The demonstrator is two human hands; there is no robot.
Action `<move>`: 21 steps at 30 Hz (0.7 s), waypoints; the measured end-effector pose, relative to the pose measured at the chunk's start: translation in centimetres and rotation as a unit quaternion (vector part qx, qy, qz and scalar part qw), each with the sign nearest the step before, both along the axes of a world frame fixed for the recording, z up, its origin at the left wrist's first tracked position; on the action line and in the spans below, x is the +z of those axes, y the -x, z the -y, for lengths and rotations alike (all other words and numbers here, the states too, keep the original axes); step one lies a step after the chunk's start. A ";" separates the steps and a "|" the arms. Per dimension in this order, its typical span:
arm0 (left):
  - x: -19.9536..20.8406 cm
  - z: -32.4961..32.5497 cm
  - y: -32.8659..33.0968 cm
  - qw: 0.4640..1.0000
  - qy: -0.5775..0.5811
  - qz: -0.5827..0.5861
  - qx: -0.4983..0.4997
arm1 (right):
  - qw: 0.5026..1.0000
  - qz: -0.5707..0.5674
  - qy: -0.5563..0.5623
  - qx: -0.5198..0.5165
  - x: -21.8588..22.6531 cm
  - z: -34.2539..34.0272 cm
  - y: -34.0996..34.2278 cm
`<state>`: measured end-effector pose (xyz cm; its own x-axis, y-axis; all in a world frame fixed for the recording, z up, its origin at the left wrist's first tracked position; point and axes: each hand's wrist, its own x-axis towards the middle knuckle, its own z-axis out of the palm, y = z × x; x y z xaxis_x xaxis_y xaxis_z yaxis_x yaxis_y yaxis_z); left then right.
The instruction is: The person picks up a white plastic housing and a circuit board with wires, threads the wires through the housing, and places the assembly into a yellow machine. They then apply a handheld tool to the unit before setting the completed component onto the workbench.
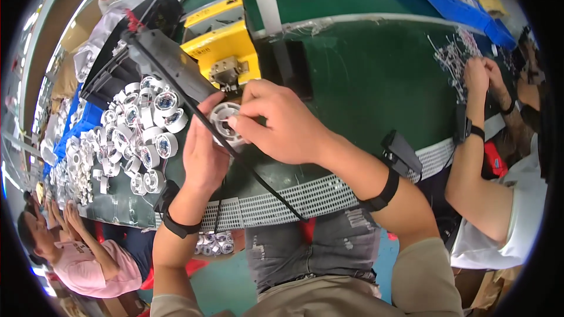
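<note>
My left hand holds a round white plastic housing upright between thumb and fingers, above the near part of the green table. My right hand meets it from the right. Its thumb and forefinger are pinched at the housing's open middle, and whatever lies between those fingertips is too small to make out. A black cable passes in front of the left hand and the housing. Just beyond the hands stands a yellow machine with a small metal block at its front.
To the left lies a heap of white round units with wires. A dark grey cylinder slants behind it, near a black bin. At right, another person's hands work by a wire pile. A person in pink sits at left.
</note>
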<state>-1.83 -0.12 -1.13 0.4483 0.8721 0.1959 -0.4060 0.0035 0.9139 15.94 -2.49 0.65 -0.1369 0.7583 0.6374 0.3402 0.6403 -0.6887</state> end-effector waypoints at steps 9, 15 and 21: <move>0.8 0.4 -0.9 0.997 0.071 -0.001 0.017 | 0.998 -0.025 -0.047 -0.029 -0.8 -1.0 0.3; -0.1 0.1 -0.8 0.996 0.083 0.005 -0.020 | 0.998 -0.022 0.014 -0.065 -0.1 -0.4 -0.5; -0.1 0.6 0.5 0.993 -0.003 0.007 0.118 | 0.999 -0.009 -0.027 0.030 2.3 1.0 -1.9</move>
